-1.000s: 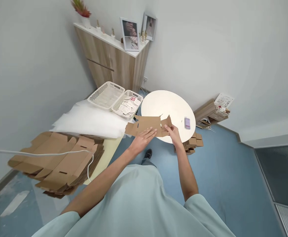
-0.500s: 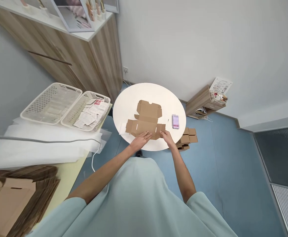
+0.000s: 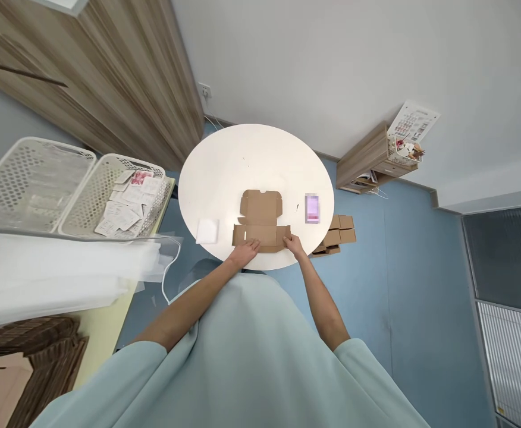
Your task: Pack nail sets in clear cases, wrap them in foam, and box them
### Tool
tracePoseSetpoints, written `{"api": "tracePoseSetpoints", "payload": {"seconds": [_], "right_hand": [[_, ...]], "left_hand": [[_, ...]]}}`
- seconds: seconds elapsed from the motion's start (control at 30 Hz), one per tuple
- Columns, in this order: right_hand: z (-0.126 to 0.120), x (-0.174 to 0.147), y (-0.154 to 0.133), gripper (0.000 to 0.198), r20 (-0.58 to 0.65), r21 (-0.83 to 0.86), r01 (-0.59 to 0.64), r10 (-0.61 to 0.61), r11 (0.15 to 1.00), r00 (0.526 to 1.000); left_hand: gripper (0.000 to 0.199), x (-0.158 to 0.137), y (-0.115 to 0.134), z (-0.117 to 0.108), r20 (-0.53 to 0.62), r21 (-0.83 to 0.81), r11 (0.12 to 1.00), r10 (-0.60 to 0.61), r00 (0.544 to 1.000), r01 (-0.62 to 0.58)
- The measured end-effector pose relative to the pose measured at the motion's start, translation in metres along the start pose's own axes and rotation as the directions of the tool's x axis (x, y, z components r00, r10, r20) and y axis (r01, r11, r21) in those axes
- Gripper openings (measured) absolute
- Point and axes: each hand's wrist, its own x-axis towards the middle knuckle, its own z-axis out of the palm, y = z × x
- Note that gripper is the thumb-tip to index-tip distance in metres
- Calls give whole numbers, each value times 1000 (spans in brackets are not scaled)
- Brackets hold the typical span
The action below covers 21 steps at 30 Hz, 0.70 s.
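Observation:
An unfolded brown cardboard box [image 3: 261, 209] lies on the round white table [image 3: 247, 157], its lid panel pointing away from me. My left hand [image 3: 245, 252] rests on the near left part of the cardboard with its fingers stretched out. At the near right corner, my right hand [image 3: 294, 245] pinches a side flap between thumb and fingers; the flap is partly covered by the fingers. The side flaps at both ends look partly raised.
A square white pad [image 3: 207, 231] and a pinkish phone-like item [image 3: 313, 209] lie on the table. Left are white baskets [image 3: 77, 220], one with papers, and stacked flat cardboard [image 3: 59, 356]. Small brown boxes [image 3: 339, 230] sit right; a wooden shelf [image 3: 363, 157] stands by the wall.
The view has shifted, lowering the shown cabinet area. The cardboard has been turned straighter toward me. Both hands stay on it, the left farther along its near left edge.

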Motion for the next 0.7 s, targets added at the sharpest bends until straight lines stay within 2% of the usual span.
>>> {"api": "tracePoseSetpoints", "payload": {"seconds": [0.1, 0.23, 0.3, 0.43, 0.5, 0.7], "right_hand": [[-8, 11, 2, 30, -68, -87, -14, 8, 996, 998], [-10, 27, -11, 56, -165, -211, 72, -108, 975, 980], [-4, 37, -23, 65, -127, -256, 137, -173, 957, 977], [17, 56, -43, 75, 29, -254, 224, -224, 941, 974], [27, 59, -49, 76, 67, -238, 236, -227, 942, 972], [41, 40, -37, 79, 87, -207, 239, -225, 949, 970]], "left_hand": [[59, -8, -15, -6, 32, -9, 991, -134, 990, 134], [58, -23, -32, -16, 69, -31, 970, -238, 969, 241], [52, -27, -34, -21, 76, -56, 959, -274, 959, 279], [42, -29, -29, -28, 102, -130, 930, -332, 938, 343], [40, -28, -28, -30, 114, -157, 919, -347, 931, 362], [27, -29, -36, -29, 77, -226, 898, -371, 926, 378]]}}
